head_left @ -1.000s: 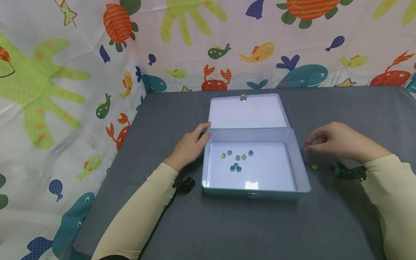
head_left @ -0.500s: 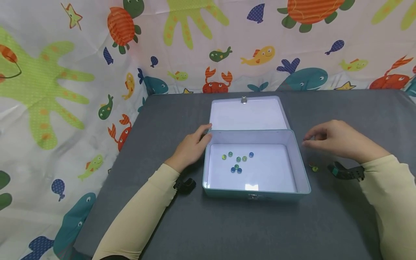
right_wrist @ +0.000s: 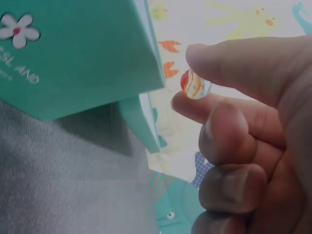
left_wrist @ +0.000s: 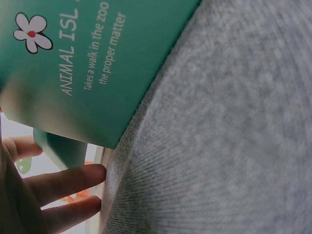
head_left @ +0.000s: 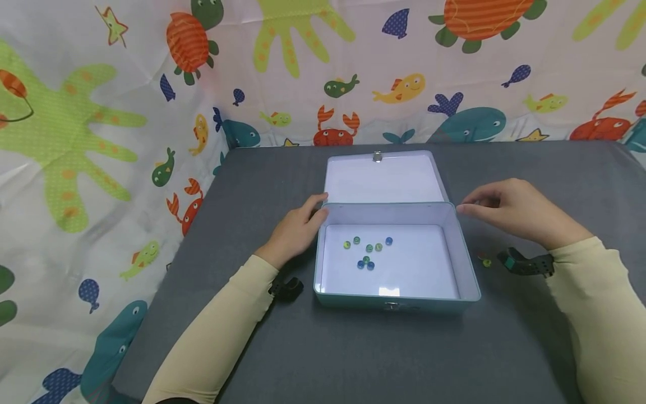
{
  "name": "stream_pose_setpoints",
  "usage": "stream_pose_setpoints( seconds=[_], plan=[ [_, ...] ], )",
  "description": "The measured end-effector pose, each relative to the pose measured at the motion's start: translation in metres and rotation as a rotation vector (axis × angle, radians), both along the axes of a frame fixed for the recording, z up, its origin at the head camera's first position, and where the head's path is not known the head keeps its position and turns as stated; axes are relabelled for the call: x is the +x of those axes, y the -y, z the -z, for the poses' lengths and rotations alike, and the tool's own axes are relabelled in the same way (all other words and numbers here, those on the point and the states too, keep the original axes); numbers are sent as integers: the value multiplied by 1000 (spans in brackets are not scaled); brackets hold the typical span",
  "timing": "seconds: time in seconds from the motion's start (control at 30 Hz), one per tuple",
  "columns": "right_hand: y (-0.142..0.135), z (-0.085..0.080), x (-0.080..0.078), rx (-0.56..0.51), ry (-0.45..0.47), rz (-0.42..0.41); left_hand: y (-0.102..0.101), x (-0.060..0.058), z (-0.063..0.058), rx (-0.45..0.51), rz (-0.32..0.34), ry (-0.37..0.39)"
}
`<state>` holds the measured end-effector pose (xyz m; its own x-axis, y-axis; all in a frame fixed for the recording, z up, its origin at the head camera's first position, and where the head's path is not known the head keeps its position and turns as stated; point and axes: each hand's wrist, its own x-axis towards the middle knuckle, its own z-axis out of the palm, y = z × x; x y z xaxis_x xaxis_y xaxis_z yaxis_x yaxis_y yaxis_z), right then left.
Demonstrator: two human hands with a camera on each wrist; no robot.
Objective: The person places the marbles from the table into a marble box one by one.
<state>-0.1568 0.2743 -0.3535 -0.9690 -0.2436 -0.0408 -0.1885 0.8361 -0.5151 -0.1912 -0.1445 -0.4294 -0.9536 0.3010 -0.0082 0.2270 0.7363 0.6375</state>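
My right hand (head_left: 510, 210) pinches a clear marble (right_wrist: 196, 85) with red-orange swirls between thumb and index finger; its other fingers are curled. It hovers just right of the tin box's back right corner. The open tin box (head_left: 396, 306) is green outside and white inside, with several blue, green and yellowish marbles (head_left: 389, 241) on its floor. Its lid (head_left: 386, 178) lies back behind it. My left hand (head_left: 294, 233) touches the box's back left corner, thumb at the rim and index finger by the lid. In the left wrist view its other fingers (left_wrist: 68, 183) look extended.
A yellow-green marble (head_left: 487, 263) lies on the grey tablecloth (head_left: 404, 359) right of the box, with a small reddish thing close by it. A curtain (head_left: 292, 33) printed with sea animals borders the table at the back and left.
My right hand has moved up and left, closer to the box's right wall, with the marble in its fingers. The left hand keeps its place at the box.
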Motion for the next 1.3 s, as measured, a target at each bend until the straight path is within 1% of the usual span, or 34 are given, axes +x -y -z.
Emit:
stream_pose_setpoints(
  seconds=[0.17, 0.37, 0.53, 0.83, 0.97, 1.3],
  plan=[
    [5, -3, 1, -25, -9, 4, 0, 0, 0, -4, 2, -5],
    [16, -9, 2, -46, -38, -11, 0, -1, -1, 1, 3, -11],
    [27, -12, 1, -64, -24, -10, 1, -1, -2, 4, 2, -11],
    [41, -10, -1, -81, 4, -79, 1, 1, -1, 8, 2, 3],
    [45, -10, -2, -82, -1, -109, 1, 1, -1, 10, 1, 2],
    [61, -11, -3, -93, 15, -156, -1, 1, 1, 8, 3, -6]
  ],
)
